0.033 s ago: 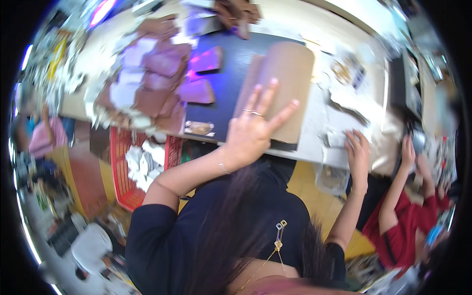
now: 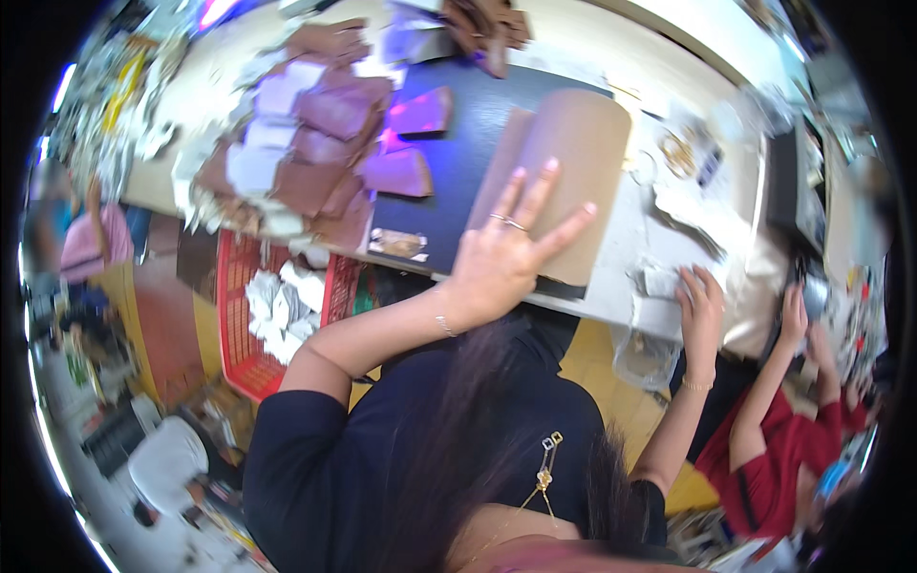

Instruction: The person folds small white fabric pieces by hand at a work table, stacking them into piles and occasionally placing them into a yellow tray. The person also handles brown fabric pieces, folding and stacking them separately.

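Observation:
My left hand (image 2: 501, 258) is raised in front of the table edge with its fingers spread and holds nothing. A ring is on one finger and a thin bracelet on the wrist. Behind it a tan curved sheet (image 2: 578, 143) lies on a dark blue mat (image 2: 458, 181). My right hand (image 2: 702, 301) rests palm down at the white table's (image 2: 611, 277) near edge, fingers apart, touching a crumpled whitish piece (image 2: 659, 282). Whether it grips that piece I cannot tell.
A heap of purple and brown cut pieces (image 2: 315, 134) covers the table's left part. A red basket (image 2: 229, 286) with white scraps stands on the floor below. A clear bag (image 2: 645, 358) hangs by the edge. Another person in red (image 2: 764, 477) reaches a hand (image 2: 793, 320) to the table at the right.

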Tool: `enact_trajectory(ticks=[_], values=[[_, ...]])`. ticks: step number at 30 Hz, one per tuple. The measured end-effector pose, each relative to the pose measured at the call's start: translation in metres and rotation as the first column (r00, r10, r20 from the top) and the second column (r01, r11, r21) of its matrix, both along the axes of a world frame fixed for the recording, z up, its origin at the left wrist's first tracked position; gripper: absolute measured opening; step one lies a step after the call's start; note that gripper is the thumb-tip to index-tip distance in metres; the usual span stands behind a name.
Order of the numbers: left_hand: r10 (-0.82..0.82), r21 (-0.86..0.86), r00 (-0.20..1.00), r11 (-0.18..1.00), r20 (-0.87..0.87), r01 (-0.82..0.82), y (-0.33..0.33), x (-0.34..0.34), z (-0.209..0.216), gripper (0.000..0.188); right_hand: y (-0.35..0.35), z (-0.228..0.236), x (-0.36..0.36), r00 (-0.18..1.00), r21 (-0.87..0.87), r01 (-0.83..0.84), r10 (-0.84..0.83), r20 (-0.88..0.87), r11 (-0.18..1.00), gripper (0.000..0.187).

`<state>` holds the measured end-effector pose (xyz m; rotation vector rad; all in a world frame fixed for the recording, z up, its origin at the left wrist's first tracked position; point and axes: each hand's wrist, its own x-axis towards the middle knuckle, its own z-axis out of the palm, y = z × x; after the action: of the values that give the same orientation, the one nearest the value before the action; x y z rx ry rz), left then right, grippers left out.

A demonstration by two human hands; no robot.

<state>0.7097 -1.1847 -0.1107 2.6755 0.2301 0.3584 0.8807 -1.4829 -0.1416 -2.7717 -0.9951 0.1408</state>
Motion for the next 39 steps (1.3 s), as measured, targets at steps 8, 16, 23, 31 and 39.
enact_trajectory(ticks=[8, 16, 23, 31, 39], values=[[0.062, -0.057, 0.998, 0.997, 0.023, -0.060, 0.017, -0.042, -0.006, 0.080, 0.010, 0.006, 0.000, 0.981, -0.129, -0.075, 0.097, 0.170, 0.989, 0.021], [0.048, -0.106, 0.997, 0.993, -0.057, -0.053, 0.026, -0.058, 0.000, 0.087, 0.021, 0.019, 0.002, 0.989, -0.314, -0.139, 0.150, 0.013, 0.939, 0.015], [-0.110, -0.337, 0.980, 0.940, -0.164, 0.049, 0.101, -0.097, 0.021, 0.077, 0.015, 0.051, 0.016, 0.843, -0.249, -0.122, -0.032, -0.537, 0.961, 0.020], [0.714, 0.314, 0.680, 0.615, 0.165, -0.723, 0.289, -0.069, 0.017, 0.044, 0.079, 0.061, 0.021, 0.704, 0.387, 0.266, 0.096, -0.704, 0.883, 0.009], [0.624, 0.430, 0.757, 0.639, 0.196, -0.638, 0.278, -0.061, -0.002, 0.027, 0.171, 0.043, -0.013, 0.651, 0.623, 0.455, 0.241, -0.720, 0.636, 0.014]])
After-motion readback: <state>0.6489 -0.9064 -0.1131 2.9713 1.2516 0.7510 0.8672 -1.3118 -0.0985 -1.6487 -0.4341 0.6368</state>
